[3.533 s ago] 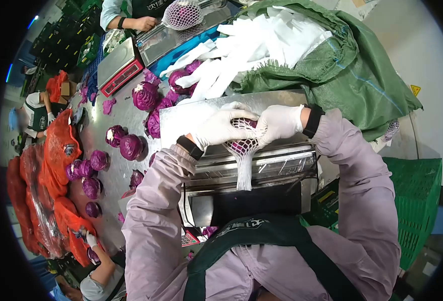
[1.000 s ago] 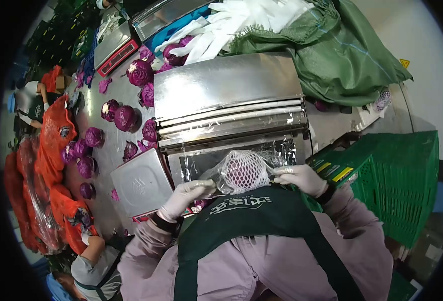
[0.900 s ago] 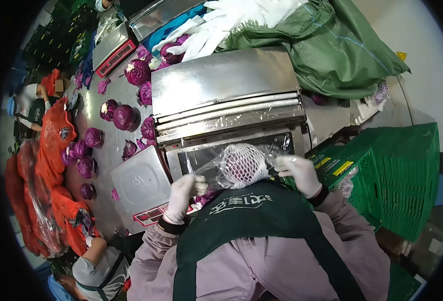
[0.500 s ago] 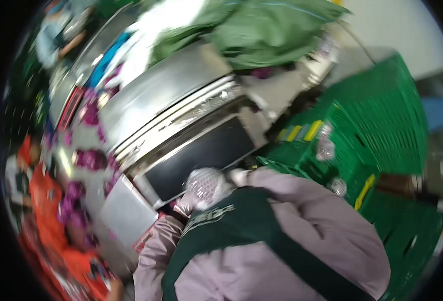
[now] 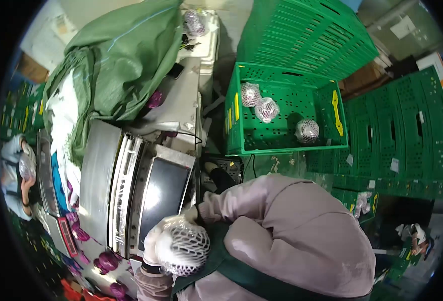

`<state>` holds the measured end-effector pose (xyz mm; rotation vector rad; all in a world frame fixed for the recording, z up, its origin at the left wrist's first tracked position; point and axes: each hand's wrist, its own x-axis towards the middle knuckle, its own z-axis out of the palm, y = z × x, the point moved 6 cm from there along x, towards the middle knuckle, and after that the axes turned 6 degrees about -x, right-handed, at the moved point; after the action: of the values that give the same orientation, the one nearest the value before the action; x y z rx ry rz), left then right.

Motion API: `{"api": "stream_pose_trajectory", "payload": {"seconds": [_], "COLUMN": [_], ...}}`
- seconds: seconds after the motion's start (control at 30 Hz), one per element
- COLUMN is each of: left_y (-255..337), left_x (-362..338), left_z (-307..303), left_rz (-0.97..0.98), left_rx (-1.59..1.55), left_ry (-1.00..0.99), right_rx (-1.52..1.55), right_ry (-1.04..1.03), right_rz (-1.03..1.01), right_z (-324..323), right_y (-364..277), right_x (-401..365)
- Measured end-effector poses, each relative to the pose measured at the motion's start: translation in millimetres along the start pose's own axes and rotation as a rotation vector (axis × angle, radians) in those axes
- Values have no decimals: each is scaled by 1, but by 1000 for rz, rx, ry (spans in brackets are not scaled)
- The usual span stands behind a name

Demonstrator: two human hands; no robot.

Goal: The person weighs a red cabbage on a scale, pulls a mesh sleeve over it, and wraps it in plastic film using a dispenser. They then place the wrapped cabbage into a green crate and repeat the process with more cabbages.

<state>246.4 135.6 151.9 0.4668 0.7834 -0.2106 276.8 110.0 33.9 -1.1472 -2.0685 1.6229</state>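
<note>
A round item in white mesh netting (image 5: 187,251) is held close against the dark green apron, low in the view. My left hand (image 5: 153,247), in a pale glove, wraps its left side. My right hand (image 5: 180,219), also pale-gloved, is closed against its top; its fingertips are partly hidden. Just beyond the hands is a machine with a dark flat plate (image 5: 164,193). Three similar netted balls, one of them (image 5: 266,110), lie inside a green crate (image 5: 286,150).
Green sacking (image 5: 126,50) lies behind the metal machine (image 5: 98,175). Purple cabbages (image 5: 107,261) are at lower left. Another person (image 5: 13,173) holds a wrapped item at far left. Stacked green crates (image 5: 397,130) stand at right.
The view has swung right, bringing the green crate and its netted balls to the upper middle. The netted item remains in my hands. The person in orange has mostly left view.
</note>
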Motion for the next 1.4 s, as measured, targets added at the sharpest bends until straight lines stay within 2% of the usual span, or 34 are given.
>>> {"api": "stream_pose_trajectory", "payload": {"seconds": [0.07, 0.13, 0.17, 0.2, 0.27, 0.33, 0.37, 0.4, 0.47, 0.5, 0.53, 0.57, 0.63, 0.67, 0.7, 0.73, 0.83, 0.87, 0.9, 0.93, 0.97, 1.0, 1.03, 1.07, 1.1, 1.13, 1.17, 1.2, 1.23, 1.27, 1.33, 1.37, 1.4], "left_y": [36, -10, -2, 0, 14, 24, 25, 29, 35, 44, 47, 42, 28, 13, 2, -8, -36, -46, -53, -62, -64, -65, -68, -72, -66, -60, -62, -67, -64, -62, -42, -54, -44], "left_x": [-22, 4, 5, 17, 32, 31, 28, 20, 5, -7, -18, -17, -28, -33, -47, -65, -129, -151, -169, -186, -205, -223, -236, -245, -256, -267, -271, -269, -267, -263, -260, -238, -243], "left_z": [92, 14, 21, 12, 53, 97, 111, 115, 104, 87, 71, 43, -12, -41, -72, -96, -155, -175, -203, -233, -253, -277, -314, -355, -375, -395, -438, -485, -519, -542, -567, -599, -563], "left_rz": [289, 75, 150, 191, 156, 154, 136, 159, 308, 450, 555, 588, 603, 609, 744, 867, 908, 936, 1005, 1075, 1083, 1089, 1043, 993, 987, 978, 938, 893, 853, 886, 743, 713, 358], "left_rx": [726, -326, -402, -272, -234, 18, 100, 174, 394, 448, 516, 405, 136, -106, -72, -33, -72, -120, -156, -191, -277, -360, -426, -491, -564, -638, -675, -713, -822, -900, -750, -944, -1040], "left_ry": [-168, -24, 43, -20, 61, -63, -227, -349, -392, -242, -113, -7, 195, 257, 359, 462, 813, 943, 1027, 1107, 1167, 1212, 1278, 1343, 1381, 1422, 1473, 1527, 1435, 1702, 1580, 1613, 1846], "right_rx": [37, 928, 901, 872, 943, 1091, 356, -442, -956, -1205, -1169, -779, 107, 779, 1464, 1546, 1248, 1060, 1008, 947, 637, 506, 103, 46, -48, -39, -52, -198, -275, -274, -309, -519, -723], "right_ry": [194, 538, 669, 786, 744, 701, 543, 945, 819, 749, 581, 776, 1114, 1201, 1207, 1218, 1214, 1113, 1230, 1341, 1678, 1526, 1423, 1335, 1164, 1037, 916, 855, 725, 608, 407, 405, 401], "right_rz": [96, -55, -89, -125, -172, -232, 289, 403, 612, 705, 955, 806, 346, 439, 542, 654, 790, 728, 708, 687, 571, 375, 359, 269, 93, 8, 0, -31, -144, -252, -226, -347, -464], "right_z": [-34, -68, -93, -114, -118, -130, -148, -116, -149, -167, -177, -156, -119, -96, -64, -62, -110, -143, -169, -201, -235, -273, -308, -323, -332, -332, -323, -313, -300, -285, -263, -253, -239], "right_y": [17, 40, 21, -2, 9, 20, 40, 109, 84, 70, 54, 94, 172, 219, 255, 280, 366, 359, 354, 275, 199, 166, 128, 61, -2, -45, -95, -132, -166, -187, -186, -177, -164], "right_x": [-30, -91, -127, -160, -180, -203, -234, -272, -277, -282, -278, -307, -360, -389, -408, -424, -442, -412, -396, -340, -292, -245, -197, -133, -69, -10, 44, 94, 147, 200, 306, 360, 408]}}
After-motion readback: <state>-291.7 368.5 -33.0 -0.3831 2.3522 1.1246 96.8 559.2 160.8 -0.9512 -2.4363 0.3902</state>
